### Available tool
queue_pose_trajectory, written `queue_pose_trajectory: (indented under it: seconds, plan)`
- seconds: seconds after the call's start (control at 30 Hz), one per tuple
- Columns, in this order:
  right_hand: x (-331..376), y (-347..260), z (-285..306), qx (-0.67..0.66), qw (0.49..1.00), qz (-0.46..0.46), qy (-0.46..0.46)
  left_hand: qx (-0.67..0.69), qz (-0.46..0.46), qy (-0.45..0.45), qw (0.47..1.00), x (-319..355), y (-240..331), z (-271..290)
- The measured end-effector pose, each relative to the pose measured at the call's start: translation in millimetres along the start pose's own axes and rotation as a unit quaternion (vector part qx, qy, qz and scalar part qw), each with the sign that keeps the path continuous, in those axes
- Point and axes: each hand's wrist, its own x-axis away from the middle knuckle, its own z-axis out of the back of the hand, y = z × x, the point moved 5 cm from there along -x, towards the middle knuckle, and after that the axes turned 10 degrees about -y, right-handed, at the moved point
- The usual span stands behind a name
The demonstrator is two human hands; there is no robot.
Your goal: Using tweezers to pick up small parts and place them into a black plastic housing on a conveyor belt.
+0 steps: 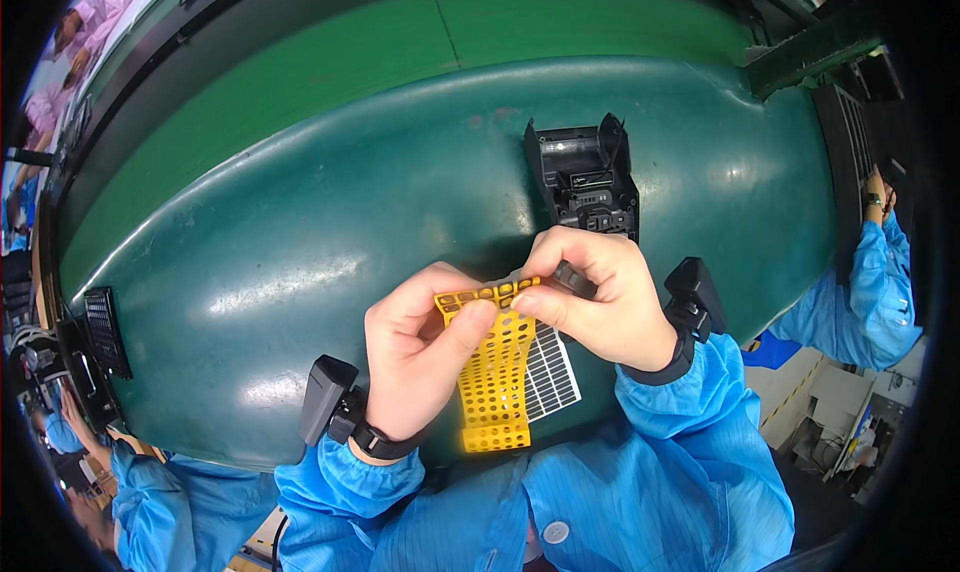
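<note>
Both hands meet over the front of the table around a yellow perforated sheet (492,382) with rows of dark round holes. My left hand (420,347) pinches its upper edge between thumb and fingers. At the same edge, the thumb of my right hand (600,302) presses near the sheet's right corner. A small dark piece (573,279) is tucked in the right hand's fingers; its kind is unclear. Partly behind the yellow sheet lies a white sheet with a black grid (553,372). Beyond my hands a black plastic housing (585,187) rests with its hollow inside showing.
The green mat (300,222) covers the table. A black tray-like panel (107,332) stands at the left edge, and a green metal post (815,52) rises at the far right. Co-workers in blue sleeves (850,302) sit at both sides; others in pink (95,17) are far left.
</note>
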Motion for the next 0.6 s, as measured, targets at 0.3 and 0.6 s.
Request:
queue_pose_trajectory:
  seconds: [0.3,0.6]
  plan:
    - [16,-31,35,0.110,0.970,0.161,0.145,-0.057,-0.018,0.069,0.996,7,4,6]
    - [18,-10,33,-0.142,0.974,0.127,0.122,-0.174,-0.056,0.102,0.978,5,7,8]
